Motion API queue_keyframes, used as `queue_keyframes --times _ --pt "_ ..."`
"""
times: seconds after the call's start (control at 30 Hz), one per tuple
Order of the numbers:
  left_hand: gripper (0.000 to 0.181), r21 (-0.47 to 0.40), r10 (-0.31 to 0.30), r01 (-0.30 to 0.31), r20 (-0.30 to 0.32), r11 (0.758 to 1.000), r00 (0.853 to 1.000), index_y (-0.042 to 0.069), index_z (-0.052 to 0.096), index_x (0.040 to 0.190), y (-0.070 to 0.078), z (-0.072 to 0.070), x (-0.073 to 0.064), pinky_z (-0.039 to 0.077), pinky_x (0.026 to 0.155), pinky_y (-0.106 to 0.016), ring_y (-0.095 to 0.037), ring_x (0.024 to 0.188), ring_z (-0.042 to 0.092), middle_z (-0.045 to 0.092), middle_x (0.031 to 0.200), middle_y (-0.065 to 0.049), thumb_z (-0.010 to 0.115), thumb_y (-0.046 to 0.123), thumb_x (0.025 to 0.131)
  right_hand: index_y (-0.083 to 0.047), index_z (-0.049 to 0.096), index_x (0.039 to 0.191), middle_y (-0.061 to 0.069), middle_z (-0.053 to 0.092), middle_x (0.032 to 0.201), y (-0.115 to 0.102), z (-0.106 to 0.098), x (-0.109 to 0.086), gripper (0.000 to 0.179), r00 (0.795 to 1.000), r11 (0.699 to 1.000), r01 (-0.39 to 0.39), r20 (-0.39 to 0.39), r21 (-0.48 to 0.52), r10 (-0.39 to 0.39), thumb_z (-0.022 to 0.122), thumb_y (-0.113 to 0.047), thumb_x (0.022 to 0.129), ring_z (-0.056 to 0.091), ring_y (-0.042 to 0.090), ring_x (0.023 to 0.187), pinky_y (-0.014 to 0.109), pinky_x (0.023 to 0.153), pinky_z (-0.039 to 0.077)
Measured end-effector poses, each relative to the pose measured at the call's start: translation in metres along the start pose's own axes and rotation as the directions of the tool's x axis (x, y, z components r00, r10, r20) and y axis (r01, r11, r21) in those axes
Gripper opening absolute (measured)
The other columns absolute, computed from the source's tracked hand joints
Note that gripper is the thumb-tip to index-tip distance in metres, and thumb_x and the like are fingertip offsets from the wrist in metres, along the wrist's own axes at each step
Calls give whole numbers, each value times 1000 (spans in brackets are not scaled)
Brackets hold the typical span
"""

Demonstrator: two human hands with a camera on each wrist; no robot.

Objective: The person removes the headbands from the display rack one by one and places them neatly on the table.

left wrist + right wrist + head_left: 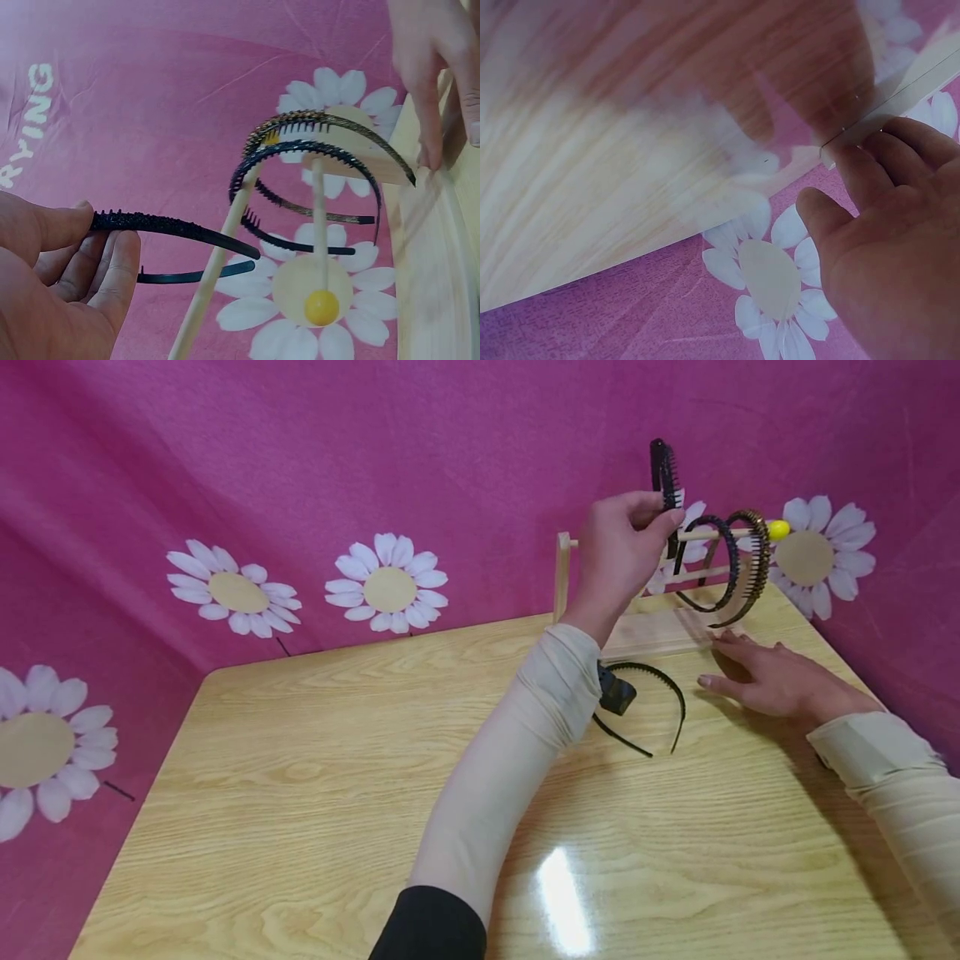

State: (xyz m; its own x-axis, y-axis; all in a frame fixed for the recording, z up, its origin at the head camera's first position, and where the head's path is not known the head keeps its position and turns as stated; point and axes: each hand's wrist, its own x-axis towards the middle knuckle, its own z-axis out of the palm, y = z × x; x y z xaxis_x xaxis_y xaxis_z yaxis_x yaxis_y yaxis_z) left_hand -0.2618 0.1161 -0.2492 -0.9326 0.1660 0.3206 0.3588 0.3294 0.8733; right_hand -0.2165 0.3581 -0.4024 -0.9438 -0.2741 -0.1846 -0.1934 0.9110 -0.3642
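My left hand (626, 539) pinches a black toothed headband (172, 229) between thumb and fingers, at the wooden rack's upper rod. In the left wrist view, the headband's two ends reach out toward that rod (214, 281). Farther along it hang a dark headband (731, 560) and a gold-brown headband (761, 564). My right hand (780, 681) lies low by the right end of the rack's base (660, 633), fingers extended, fingertips at its edge. In the right wrist view the fingers (870, 176) look relaxed and grip nothing.
Another black headband (678, 702) lies on the wooden table (337, 777) in front of the rack, partly behind the left wrist and its small black device (617, 693). Yellow balls (779, 530) cap the rods. A pink cloth (487, 460) with white flowers stands behind the table.
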Motion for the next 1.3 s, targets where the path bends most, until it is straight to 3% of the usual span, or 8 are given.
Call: queue_keyframes --times 0.4,0.83,1.07,1.3 --pt "20 -25 -54 55 7 998 998 15 77 112 8 -9 3 47 69 -9 6 80 62 72 89 12 74 24 94 4 24 156 32 14 160 -3 0 -2 88 1000 1000 4 -7 -14 -4 51 -59 100 17 54 143 73 110 12" --pt "18 -114 -52 50 -18 992 998 10 76 112 9 -24 -1 51 68 -11 0 75 64 71 87 8 73 16 95 4 24 156 32 15 160 -3 1 -2 88 1000 1000 1 -9 -15 -2 51 -58 100 18 53 143 72 111 12" --pt "18 -315 -38 33 -9 949 999 -3 73 112 8 -29 -2 55 70 -15 -7 76 66 71 88 -3 69 4 96 6 24 156 33 14 159 -2 1 -2 88 1000 1000 2 -5 -26 -2 51 -57 101 18 54 143 72 111 12" --pt "18 -410 -63 60 6 910 998 -7 71 112 4 -38 -3 57 71 -19 -12 79 68 71 92 -8 68 -1 95 7 24 155 34 15 159 -1 0 -2 87 1000 999 8 -9 -35 -9 51 -56 101 17 54 143 73 110 13"
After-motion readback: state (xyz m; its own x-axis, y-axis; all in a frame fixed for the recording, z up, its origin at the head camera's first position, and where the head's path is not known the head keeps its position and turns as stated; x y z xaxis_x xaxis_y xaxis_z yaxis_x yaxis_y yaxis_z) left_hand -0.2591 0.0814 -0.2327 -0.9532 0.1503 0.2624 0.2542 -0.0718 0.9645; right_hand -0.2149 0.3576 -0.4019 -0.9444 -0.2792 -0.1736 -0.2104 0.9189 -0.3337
